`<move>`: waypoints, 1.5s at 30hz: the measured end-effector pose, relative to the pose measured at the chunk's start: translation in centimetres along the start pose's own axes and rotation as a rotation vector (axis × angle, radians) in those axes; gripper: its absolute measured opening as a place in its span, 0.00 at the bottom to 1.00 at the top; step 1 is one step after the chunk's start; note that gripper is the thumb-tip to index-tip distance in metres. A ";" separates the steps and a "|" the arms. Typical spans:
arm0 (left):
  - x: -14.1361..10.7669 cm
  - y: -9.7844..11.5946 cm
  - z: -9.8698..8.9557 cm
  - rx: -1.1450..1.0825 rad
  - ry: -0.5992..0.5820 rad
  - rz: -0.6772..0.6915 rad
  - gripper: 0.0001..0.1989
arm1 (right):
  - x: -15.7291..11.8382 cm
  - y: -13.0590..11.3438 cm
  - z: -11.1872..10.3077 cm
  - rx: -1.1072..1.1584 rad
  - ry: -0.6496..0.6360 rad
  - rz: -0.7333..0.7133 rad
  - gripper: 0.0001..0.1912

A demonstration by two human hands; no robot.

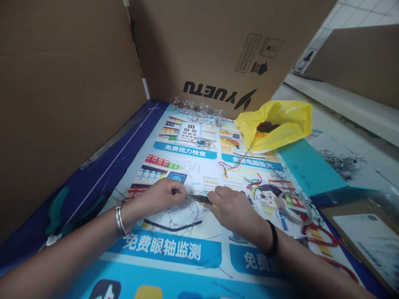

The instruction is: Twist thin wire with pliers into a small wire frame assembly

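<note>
My right hand [232, 209] is closed round the handles of a pair of long-nose pliers [199, 199], whose jaws point left. Fingers pinched, my left hand [171, 193] holds thin wire right at the plier tip; the exact grip point is too small to make out. Below both hands hangs or lies a loose tangle of thin wire [181, 216] with small bead-like specks, over the printed poster [210, 224]. Red, green and yellow cords [254, 185] lie to the right of my right hand, near a roll of clear tape [294, 207].
Cardboard walls [75, 83] stand at the left and back. A yellow bag [280, 128] lies open at the back right. Wire bundles [196, 109] line the far edge. Green-handled pliers [57, 209] lie left; red-handled scissors [319, 236] lie right. More dark wire [339, 164] sits beyond a turquoise sheet [311, 166].
</note>
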State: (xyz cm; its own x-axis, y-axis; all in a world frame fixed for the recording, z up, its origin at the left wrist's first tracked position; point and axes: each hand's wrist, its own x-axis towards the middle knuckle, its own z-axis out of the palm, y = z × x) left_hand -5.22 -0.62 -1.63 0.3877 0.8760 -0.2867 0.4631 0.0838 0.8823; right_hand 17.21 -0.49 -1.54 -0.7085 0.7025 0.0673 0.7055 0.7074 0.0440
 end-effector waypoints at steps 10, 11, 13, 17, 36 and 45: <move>-0.1 -0.4 -0.1 -0.027 0.001 0.019 0.06 | -0.4 0.5 -1.1 0.200 -0.052 0.015 0.09; -0.1 -0.5 -0.2 -0.029 -0.006 0.025 0.06 | -0.5 0.9 -1.2 0.194 -0.038 -0.015 0.09; -0.1 -0.6 -0.3 -0.031 -0.021 0.031 0.06 | -0.7 2.0 -1.2 0.212 -0.013 -0.105 0.09; -0.1 -0.7 -0.4 -0.046 -0.084 0.030 0.06 | -0.7 3.9 -0.8 0.283 0.123 -0.172 0.10; 0.0 0.1 -0.4 -0.034 -0.176 0.046 0.06 | 0.8 1.9 -0.6 -0.088 0.166 -0.270 0.08; -0.1 0.4 -0.4 -0.014 -0.220 0.084 0.07 | 0.7 2.2 -0.9 -0.067 0.169 -0.274 0.06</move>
State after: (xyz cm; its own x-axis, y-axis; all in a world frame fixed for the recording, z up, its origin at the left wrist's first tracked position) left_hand -5.43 -0.45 -1.11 0.5896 0.7555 -0.2856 0.4118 0.0230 0.9110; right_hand 18.22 1.49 -0.53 -0.8635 0.4594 0.2084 0.4921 0.8578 0.1483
